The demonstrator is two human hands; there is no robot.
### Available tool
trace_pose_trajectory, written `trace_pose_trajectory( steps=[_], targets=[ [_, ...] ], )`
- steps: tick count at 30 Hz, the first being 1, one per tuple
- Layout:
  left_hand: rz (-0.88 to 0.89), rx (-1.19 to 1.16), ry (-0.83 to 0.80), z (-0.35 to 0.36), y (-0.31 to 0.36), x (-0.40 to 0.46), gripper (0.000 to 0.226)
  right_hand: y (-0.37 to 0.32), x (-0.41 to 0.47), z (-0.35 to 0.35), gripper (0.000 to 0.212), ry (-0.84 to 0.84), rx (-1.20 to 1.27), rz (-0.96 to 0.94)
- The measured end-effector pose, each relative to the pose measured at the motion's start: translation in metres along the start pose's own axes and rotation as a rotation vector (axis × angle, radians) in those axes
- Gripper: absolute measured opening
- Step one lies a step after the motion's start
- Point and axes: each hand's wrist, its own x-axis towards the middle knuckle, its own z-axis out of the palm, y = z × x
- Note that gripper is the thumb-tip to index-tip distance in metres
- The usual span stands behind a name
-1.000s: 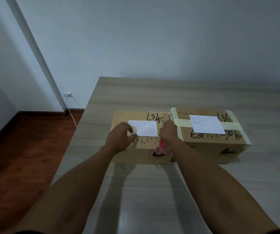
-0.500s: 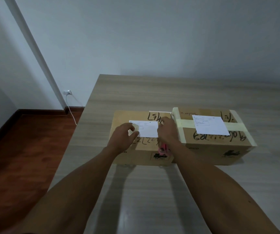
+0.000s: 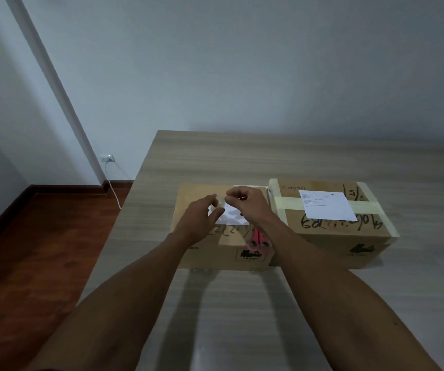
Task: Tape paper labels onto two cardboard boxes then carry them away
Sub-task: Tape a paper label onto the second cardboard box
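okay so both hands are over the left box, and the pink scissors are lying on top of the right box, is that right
Not quite. Both hands, left hand and right hand, are over the left box, but the pink scissors lie on that same left box at its near right corner, not on the right box. The head view shows it.

The table is surfaced in a pale wood-grain laminate, smooth and slightly glossy near the front edge, where a soft reflection is seen. Two boxes are made of matt brown cardboard: the left box is marked in black ink, and the right box is bound with strips of pale, faintly shiny tape. A sheet of matt white paper is laid on the right box. Pink plastic handles are seen on the left box. The floor is finished in reddish, polished wood, and the wall is painted smooth and matt.
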Motion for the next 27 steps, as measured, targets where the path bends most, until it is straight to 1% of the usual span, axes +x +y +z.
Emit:
trace_pose_trajectory(
  steps=[4, 7, 10, 12, 13, 15, 17, 20, 23, 25, 27],
  targets=[
    [0.022, 0.015, -0.02, 0.001, 0.004, -0.003, 0.042, 0.001, -0.001, 0.0, 0.012, -0.026, -0.025, -0.032],
    [0.035, 0.035, -0.032, 0.002, 0.003, -0.005, 0.041, 0.002, -0.002, -0.001, 0.009, -0.028, -0.037, -0.043],
    [0.013, 0.013, -0.029, 0.006, 0.002, -0.008, 0.031, 0.004, -0.003, -0.001, 0.011, -0.04, -0.096, -0.056],
    [-0.022, -0.013, 0.003, 0.01, 0.007, -0.008, 0.025, 0.003, -0.004, 0.0, 0.013, -0.052, -0.147, -0.067],
    [-0.049, -0.031, 0.023, 0.011, 0.011, -0.008, 0.027, 0.002, -0.004, 0.0, 0.014, -0.045, -0.171, -0.081],
    [-0.097, -0.053, 0.065, 0.011, 0.017, -0.008, 0.045, -0.002, -0.003, 0.0, 0.018, 0.007, -0.186, -0.111],
    [-0.157, -0.082, 0.103, 0.01, 0.018, -0.006, 0.052, -0.009, -0.002, -0.004, 0.019, 0.059, -0.164, -0.118],
    [-0.23, -0.133, 0.108, 0.007, 0.02, -0.006, 0.046, -0.016, 0.0, -0.009, 0.015, 0.059, -0.143, -0.125],
    [-0.255, -0.19, 0.12, 0.006, 0.027, -0.004, 0.032, -0.019, 0.003, -0.011, 0.016, 0.075, -0.123, -0.132],
    [-0.279, -0.2, 0.133, 0.007, 0.029, -0.001, 0.035, -0.021, 0.002, -0.014, 0.016, 0.081, -0.138, -0.132],
    [-0.32, -0.19, 0.14, 0.008, 0.03, -0.001, 0.047, -0.024, 0.002, -0.017, 0.015, 0.109, -0.141, -0.129]
  ],
)
